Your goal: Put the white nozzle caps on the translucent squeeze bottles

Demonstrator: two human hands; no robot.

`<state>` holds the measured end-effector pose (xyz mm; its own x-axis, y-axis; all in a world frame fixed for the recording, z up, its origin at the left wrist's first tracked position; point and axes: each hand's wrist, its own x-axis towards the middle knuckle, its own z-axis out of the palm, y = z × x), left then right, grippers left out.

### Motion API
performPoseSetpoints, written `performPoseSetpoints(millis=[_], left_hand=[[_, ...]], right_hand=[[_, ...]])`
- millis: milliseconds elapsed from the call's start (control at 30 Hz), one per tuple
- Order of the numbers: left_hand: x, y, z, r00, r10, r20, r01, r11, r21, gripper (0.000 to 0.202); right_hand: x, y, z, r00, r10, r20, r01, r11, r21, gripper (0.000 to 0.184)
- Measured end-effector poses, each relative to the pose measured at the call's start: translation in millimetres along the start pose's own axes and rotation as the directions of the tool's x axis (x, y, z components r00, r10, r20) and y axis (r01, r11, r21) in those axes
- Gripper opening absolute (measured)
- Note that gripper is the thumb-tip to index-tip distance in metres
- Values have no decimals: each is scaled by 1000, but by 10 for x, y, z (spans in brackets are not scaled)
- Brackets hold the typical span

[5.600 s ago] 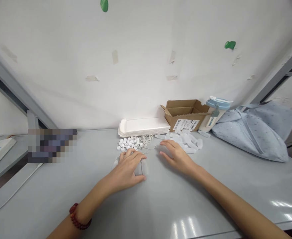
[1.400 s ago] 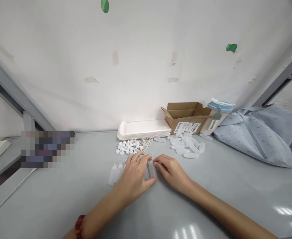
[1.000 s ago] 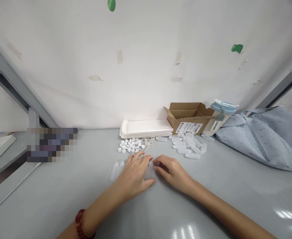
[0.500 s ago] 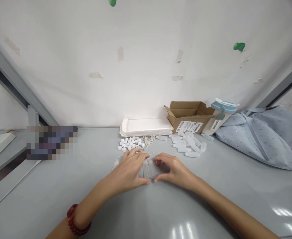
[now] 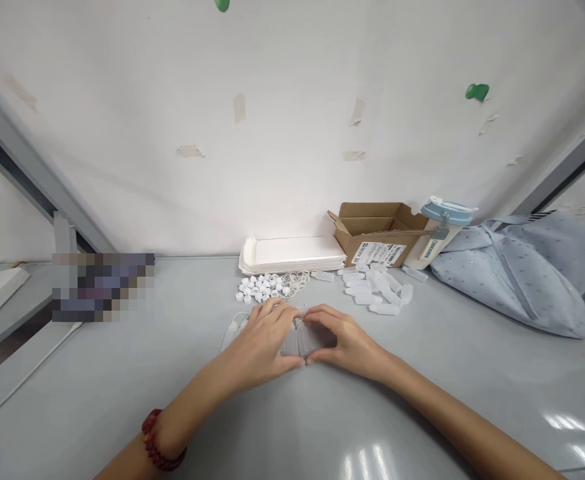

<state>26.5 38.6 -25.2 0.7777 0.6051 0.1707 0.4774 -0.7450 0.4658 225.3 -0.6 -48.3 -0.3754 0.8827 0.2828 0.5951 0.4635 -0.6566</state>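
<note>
At lower centre, left hand (image 5: 267,339) and right hand (image 5: 346,340), fingers half-curled, held bottles (image 5: 303,339) endwise; probably light, slippery, best pinched neck-to-base.

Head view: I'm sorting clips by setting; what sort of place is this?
Probably a workbench in a small workshop: the grey table bears loose translucent bottles and a heap of white caps.

Bottle row (image 5: 289,342) lies on desk (image 5: 282,427), partly under left hand (image 5: 260,341), right hand (image 5: 350,343) at its right end. Caps (image 5: 258,291) sit behind it, cords (image 5: 300,283) right of caps, loose bottles (image 5: 385,309) farther right. Stack (image 5: 295,252) lies behind caps, by wall (image 5: 292,133); box (image 5: 380,254) right of stack, then cup (image 5: 447,213), then bag (image 5: 510,273).
</note>
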Motion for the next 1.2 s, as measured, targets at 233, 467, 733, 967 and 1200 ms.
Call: performPoseSetpoints(millis=[233, 467, 733, 967, 1200], left_hand=[[22, 15, 43, 1000, -17, -13, 17, 1000, 1, 41], [22, 28, 47, 1000, 5, -22, -5, 1000, 1, 36], [11, 26, 62, 1000, 1, -10, -1, 1000, 24, 36], [8, 6, 4, 997, -59, 53, 58, 998, 35, 53], [-19, -8, -6, 990, -98, 106, 94, 995, 43, 50]], right_hand=[[6, -17, 1, 999, 30, 21, -30, 1000, 0, 44], [0, -16, 6, 1000, 18, 16, -18, 1000, 20, 46], [5, 9, 23, 999, 32, 27, -33, 999, 25, 49], [-11, 16, 29, 998, 52, 35, -52, 999, 6, 46], [1, 25, 31, 998, 47, 33, -47, 999, 8, 48]])
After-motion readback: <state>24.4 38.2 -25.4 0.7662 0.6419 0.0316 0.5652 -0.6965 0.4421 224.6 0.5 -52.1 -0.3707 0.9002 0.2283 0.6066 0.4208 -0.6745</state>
